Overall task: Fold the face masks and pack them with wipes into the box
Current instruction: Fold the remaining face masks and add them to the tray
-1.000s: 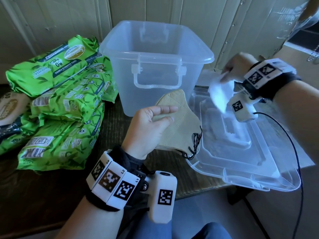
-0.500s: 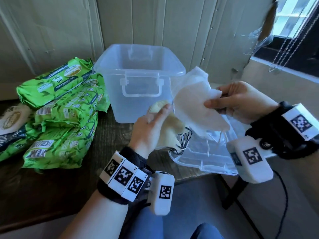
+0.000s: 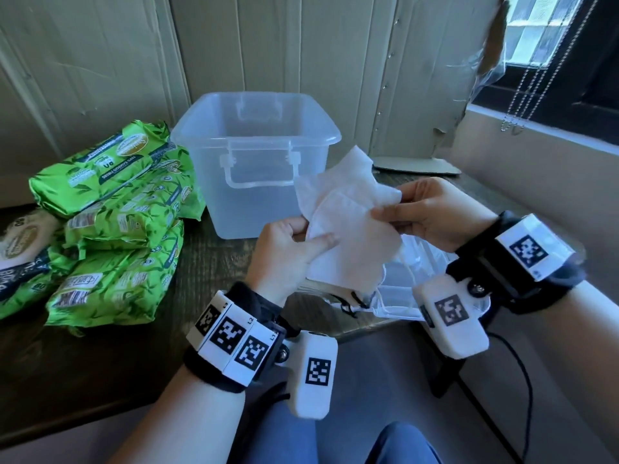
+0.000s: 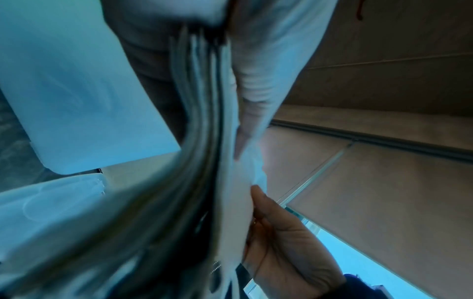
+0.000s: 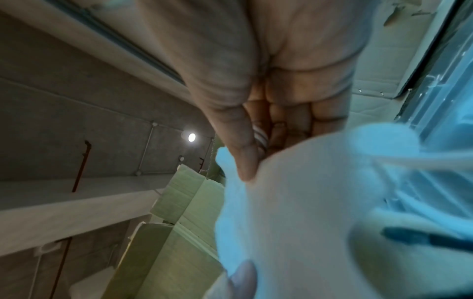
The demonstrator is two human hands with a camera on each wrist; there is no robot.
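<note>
I pinch the white face mask [image 3: 348,229] with both hands' fingers, left hand [image 3: 288,256] and right hand [image 3: 432,212] (edges uneven); aligning halves before creasing seems best.

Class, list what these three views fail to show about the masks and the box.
- Head view: the clear plastic box's floor is hazed by its frosted walls.
- Head view: the white fabric mask covers the masks beneath.
- Left wrist view: the stacked masks are blurred.
</note>
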